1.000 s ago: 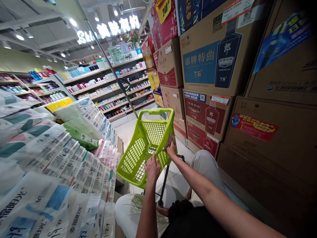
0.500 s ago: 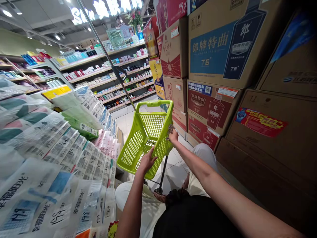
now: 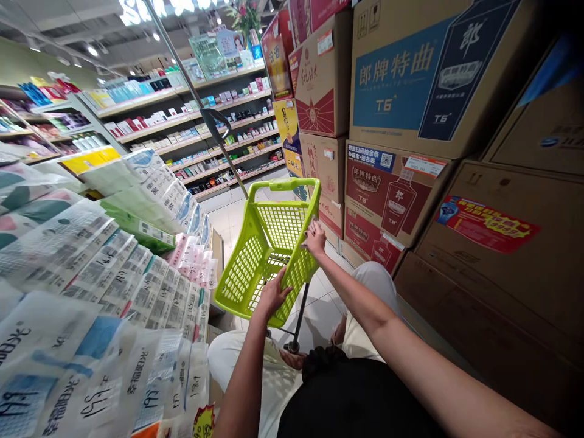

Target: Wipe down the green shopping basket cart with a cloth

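Observation:
A lime-green rolling shopping basket (image 3: 257,234) with perforated walls stands tilted in front of my knees. Its long metal pole with a black grip (image 3: 214,118) leans away to the upper left. My left hand (image 3: 274,295) holds the basket's near edge, thumb and index finger apart against the side wall. At the upper part of the right-hand wall, my right hand (image 3: 314,237) is closed, fingers bent. Something greyish shows under its fingers, too small to name. I see nothing inside the basket except the pattern of its floor.
Stacked cardboard cartons (image 3: 396,79) rise close on my right. Plastic-wrapped packs with handwritten prices (image 3: 150,292) are piled on my left. Beyond the basket stand shelves of small boxes (image 3: 219,140). Pale floor tiles (image 3: 228,222) run between. My legs in white trousers (image 3: 374,283) flank the basket.
My right hand has turned slightly and moved up along the basket's side wall. My left hand keeps its place on the edge. The view has tilted slightly down.

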The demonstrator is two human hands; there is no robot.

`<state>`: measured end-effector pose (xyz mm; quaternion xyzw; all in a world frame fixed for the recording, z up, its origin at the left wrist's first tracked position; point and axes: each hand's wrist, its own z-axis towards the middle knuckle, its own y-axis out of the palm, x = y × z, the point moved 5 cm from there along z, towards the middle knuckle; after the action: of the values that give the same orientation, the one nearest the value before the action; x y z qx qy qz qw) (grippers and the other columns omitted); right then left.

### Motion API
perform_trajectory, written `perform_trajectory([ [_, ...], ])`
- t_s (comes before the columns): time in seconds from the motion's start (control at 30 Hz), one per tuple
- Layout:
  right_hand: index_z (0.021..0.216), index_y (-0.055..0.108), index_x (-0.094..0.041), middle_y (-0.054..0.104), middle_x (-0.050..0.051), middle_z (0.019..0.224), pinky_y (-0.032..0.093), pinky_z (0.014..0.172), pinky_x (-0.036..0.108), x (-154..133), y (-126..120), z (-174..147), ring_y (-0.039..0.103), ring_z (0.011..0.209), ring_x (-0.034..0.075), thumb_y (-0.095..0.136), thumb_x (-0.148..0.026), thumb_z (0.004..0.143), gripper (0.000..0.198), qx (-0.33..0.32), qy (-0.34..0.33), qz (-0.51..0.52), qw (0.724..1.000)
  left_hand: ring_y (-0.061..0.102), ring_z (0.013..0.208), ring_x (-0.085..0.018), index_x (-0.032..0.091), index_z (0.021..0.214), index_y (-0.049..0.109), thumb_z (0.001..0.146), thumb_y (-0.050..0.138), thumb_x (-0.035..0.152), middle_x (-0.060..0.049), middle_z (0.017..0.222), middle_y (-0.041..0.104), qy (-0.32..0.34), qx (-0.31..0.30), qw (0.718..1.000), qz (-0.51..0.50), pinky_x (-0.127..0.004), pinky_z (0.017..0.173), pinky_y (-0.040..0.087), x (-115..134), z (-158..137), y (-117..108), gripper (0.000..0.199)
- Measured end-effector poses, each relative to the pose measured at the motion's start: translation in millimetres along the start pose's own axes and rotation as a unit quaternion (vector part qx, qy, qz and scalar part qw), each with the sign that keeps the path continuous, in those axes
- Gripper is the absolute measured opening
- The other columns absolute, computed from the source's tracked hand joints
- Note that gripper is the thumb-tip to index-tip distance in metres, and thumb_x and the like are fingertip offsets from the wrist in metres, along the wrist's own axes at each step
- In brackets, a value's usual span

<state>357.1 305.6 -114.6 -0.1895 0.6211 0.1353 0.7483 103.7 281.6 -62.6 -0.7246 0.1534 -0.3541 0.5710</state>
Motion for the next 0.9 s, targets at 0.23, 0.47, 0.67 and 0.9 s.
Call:
perform_trajectory([
  [0.23, 0.135, 0.059, -0.017, 0.058, 0.014, 0.122, 0.047, 0.102, 0.038, 17.6, 0.9, -30.8, 0.059, 0.113, 0.026, 0.049, -0.016, 0.083, 0.053, -0.002, 0.037, -0.071, 0.997, 0.066, 0.111, -0.024, 0.034, 0.157, 0.030, 0.090, 0.063, 0.034, -0.006, 0.128, 0.070, -0.016, -0.020, 1.000, 0.004, -0.031, 0.095, 0.046, -7.1, 3.1, -1.9, 0.075],
  [0.47, 0.144, 0.051, -0.018, 0.052, 0.017, 0.132, 0.050, 0.098, 0.038, -7.2, 18.3, -53.0, 0.058, 0.116, 0.027, 0.046, -0.024, 0.092, 0.052, -0.015, -0.075, -0.118, 0.990, 0.066, 0.114, -0.025, 0.032, 0.157, 0.031, 0.089, 0.064, 0.032, -0.006, 0.134, 0.068, -0.005, -0.028, 1.000, 0.001, -0.033, 0.096, 0.047, -23.7, 12.8, -7.5, 0.075],
  [0.67, 0.145, 0.052, -0.019, 0.052, 0.016, 0.123, 0.051, 0.099, 0.039, -23.5, 12.5, -43.7, 0.058, 0.114, 0.027, 0.044, -0.018, 0.093, 0.053, -0.001, -0.159, -0.190, 0.969, 0.066, 0.114, -0.024, 0.035, 0.156, 0.032, 0.088, 0.067, 0.032, -0.004, 0.133, 0.068, 0.004, -0.029, 0.999, -0.018, -0.032, 0.096, 0.048, -28.6, 14.8, -7.8, 0.077],
  [0.9, 0.139, 0.061, -0.024, 0.055, 0.015, 0.118, 0.055, 0.094, 0.042, -53.2, 10.6, -17.6, 0.057, 0.112, 0.028, 0.040, -0.011, 0.094, 0.051, -0.093, -0.347, -0.274, 0.892, 0.063, 0.120, -0.025, 0.033, 0.157, 0.032, 0.086, 0.069, 0.029, -0.006, 0.136, 0.066, -0.002, -0.048, 0.998, -0.040, -0.034, 0.103, 0.045, -32.7, 15.7, -11.1, 0.081],
])
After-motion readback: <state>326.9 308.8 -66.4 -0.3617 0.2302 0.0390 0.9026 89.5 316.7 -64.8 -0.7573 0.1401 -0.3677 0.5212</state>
